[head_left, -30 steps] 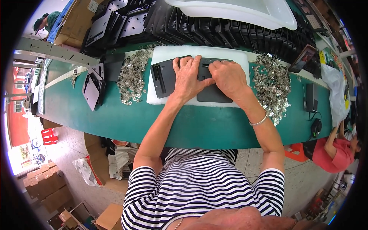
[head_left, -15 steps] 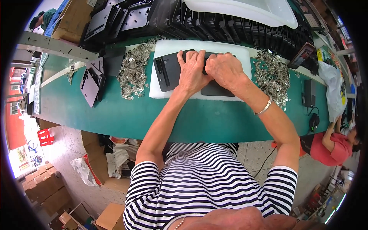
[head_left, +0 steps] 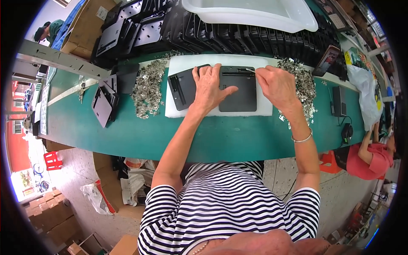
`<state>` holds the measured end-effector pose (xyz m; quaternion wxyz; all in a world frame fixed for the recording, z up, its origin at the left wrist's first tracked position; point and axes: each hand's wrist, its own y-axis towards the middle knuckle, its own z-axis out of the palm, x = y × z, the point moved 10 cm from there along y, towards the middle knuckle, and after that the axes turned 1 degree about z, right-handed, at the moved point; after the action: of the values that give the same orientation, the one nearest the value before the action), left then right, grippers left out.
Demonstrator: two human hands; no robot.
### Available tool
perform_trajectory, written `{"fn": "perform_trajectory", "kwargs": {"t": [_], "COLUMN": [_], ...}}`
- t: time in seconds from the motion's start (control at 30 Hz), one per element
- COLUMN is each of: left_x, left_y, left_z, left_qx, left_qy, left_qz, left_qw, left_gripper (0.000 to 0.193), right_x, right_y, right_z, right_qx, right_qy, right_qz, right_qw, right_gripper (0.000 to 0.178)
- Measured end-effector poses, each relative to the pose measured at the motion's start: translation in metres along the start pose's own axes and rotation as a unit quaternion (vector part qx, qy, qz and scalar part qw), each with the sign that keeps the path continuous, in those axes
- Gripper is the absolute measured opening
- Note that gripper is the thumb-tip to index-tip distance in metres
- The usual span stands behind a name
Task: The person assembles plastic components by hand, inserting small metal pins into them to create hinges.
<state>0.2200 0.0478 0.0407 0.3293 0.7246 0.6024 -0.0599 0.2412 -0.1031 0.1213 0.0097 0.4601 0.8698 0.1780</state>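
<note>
Two flat black plastic panels lie side by side on a white foam pad (head_left: pixel 264 100). My left hand (head_left: pixel 208 88) rests over the left panel (head_left: pixel 180 85) with fingers stretched out, its thumb reaching across the right panel (head_left: pixel 238 101). At the far right corner of that right panel, my right hand (head_left: pixel 278 87) is closed in a pinch. A thin silvery piece (head_left: pixel 250 70) sticks out of its fingertips over the panel's slot; its exact kind is too small to make out. Heaps of small metal clips flank the pad, one at left (head_left: pixel 148 89) and one at right (head_left: pixel 304 87).
Behind the pad stands a long row of black plastic parts (head_left: pixel 238 40), with a white tub (head_left: pixel 255 17) above. Assembled panels (head_left: pixel 104 104) lie at left. A phone (head_left: pixel 328 59), a dark box-shaped device (head_left: pixel 339 102) and a plastic bag (head_left: pixel 366 91) are at right, near another person (head_left: pixel 369 161).
My right hand has moved away from my left, rightward to the panel's far corner, and now shows a thin silvery piece. The left hand's thumb has spread out.
</note>
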Motion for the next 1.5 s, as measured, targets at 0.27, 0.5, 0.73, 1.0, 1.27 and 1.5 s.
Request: {"fn": "perform_trajectory", "kwargs": {"t": [0.27, 0.5, 0.73, 1.0, 1.27, 1.5], "left_x": [-0.021, -0.018, -0.019, -0.018, -0.018, -0.021], "left_y": [0.012, 0.012, 0.017, 0.017, 0.017, 0.017], "left_z": [-0.001, 0.009, 0.015, 0.016, 0.017, 0.015], "left_qx": [-0.027, -0.012, 0.012, 0.024, 0.026, -0.001], "left_qy": [0.024, 0.025, 0.039, 0.046, 0.058, 0.057], "left_qz": [0.022, -0.002, -0.016, -0.021, -0.016, 0.011], "left_qw": [0.999, 1.0, 0.999, 0.998, 0.998, 0.998], "left_gripper": [0.065, 0.059, 0.05, 0.048, 0.052, 0.053], "right_x": [-0.016, -0.015, -0.012, -0.015, -0.019, -0.015], "right_y": [-0.009, 0.005, 0.01, 0.011, 0.011, 0.011], "right_z": [0.035, 0.05, 0.05, 0.058, 0.062, 0.058], "right_qx": [-0.017, 0.021, 0.001, 0.03, 0.056, 0.044], "right_qy": [0.081, 0.044, 0.054, 0.064, 0.076, 0.064], "right_qz": [0.016, -0.042, -0.066, -0.05, -0.017, -0.03], "right_qw": [0.996, 0.998, 0.996, 0.996, 0.995, 0.996], "right_gripper": [0.018, 0.021, 0.021, 0.021, 0.021, 0.021]}}
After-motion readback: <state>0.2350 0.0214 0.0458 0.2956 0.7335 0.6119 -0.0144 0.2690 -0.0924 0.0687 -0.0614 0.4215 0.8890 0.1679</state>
